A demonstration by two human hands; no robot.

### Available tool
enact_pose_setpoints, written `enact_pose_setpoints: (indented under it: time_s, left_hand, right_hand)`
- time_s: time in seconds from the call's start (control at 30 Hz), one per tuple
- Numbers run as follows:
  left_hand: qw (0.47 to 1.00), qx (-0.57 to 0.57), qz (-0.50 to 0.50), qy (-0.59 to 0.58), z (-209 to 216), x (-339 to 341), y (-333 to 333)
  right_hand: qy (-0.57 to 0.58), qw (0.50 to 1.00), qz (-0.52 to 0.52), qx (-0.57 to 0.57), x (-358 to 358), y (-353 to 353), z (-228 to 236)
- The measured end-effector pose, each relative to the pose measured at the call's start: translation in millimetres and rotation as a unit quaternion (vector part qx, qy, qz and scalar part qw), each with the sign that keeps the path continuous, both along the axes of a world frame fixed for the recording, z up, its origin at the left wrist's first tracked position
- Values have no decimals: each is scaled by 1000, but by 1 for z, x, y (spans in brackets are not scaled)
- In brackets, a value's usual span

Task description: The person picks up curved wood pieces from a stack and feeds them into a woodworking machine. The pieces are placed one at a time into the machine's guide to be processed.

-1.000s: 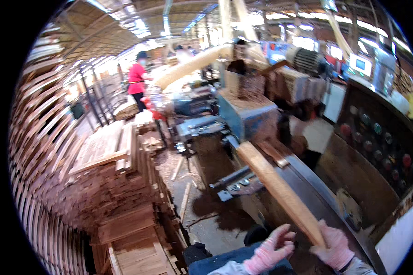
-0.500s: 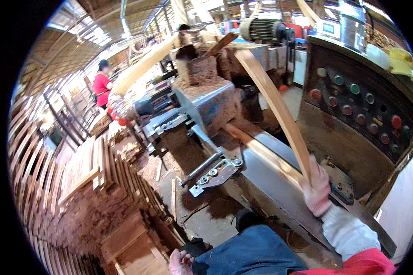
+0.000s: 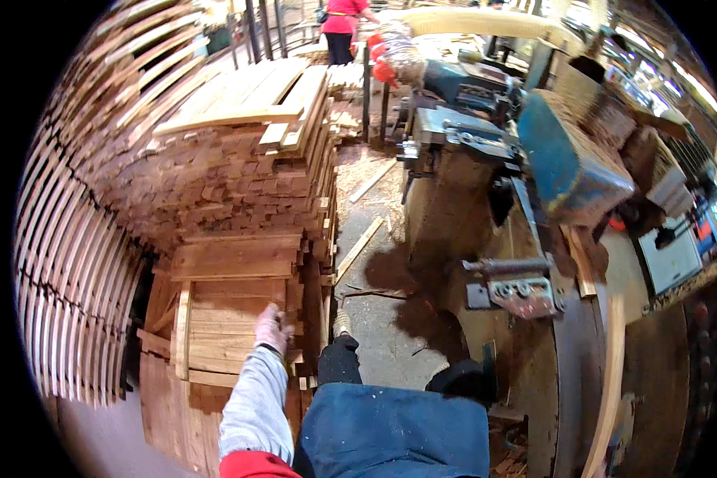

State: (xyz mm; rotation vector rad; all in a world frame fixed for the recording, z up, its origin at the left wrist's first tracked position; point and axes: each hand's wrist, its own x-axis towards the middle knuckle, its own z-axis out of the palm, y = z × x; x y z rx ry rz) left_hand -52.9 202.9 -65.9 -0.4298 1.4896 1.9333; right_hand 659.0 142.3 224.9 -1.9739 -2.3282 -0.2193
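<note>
My left hand (image 3: 272,328), in a light work glove, is over the right side of a low stack of wooden boards (image 3: 233,315). Its fingers reach forward, slightly blurred, and nothing shows in them. A loose narrow strip (image 3: 183,331) lies across the same stack. At the right, a long pale wooden strip (image 3: 611,374) rises from the lower edge beside the machine bed. My right hand is out of view, so what it holds is hidden. Another wooden piece (image 3: 579,261) sticks out from under the machine's blue hood (image 3: 570,163).
A tall pile of boards (image 3: 215,183) stands behind the low stack, with slatted stacks (image 3: 72,295) along the left. Metal guide brackets (image 3: 522,295) jut from the machine. Offcuts (image 3: 360,248) and sawdust lie on the floor. A person in red (image 3: 344,28) stands far back.
The view has swung left. My left hand has gone from beside my lap to over the low stack. My right hand, earlier gripping the long strip, has dropped out of view.
</note>
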Motion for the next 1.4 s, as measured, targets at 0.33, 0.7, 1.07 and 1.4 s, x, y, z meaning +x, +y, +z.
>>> enact_pose_setpoints:
  time_s: [0.33, 0.7, 1.07, 1.4]
  left_hand:
    - [958, -272, 72, 51, -89, -186, 16]
    - [977, -53, 75, 194, -2, -31, 55]
    - [792, 339, -504, 63, 232, 347, 45]
    - [956, 0, -257, 142, 98, 168, 118]
  right_hand:
    - [-98, 986, 121, 52, -47, 117, -3]
    - [79, 933, 234, 261, -73, 294, -70]
    - [193, 929, 316, 2, -184, 119, 20]
    - [39, 991, -128, -29, 25, -31, -8]
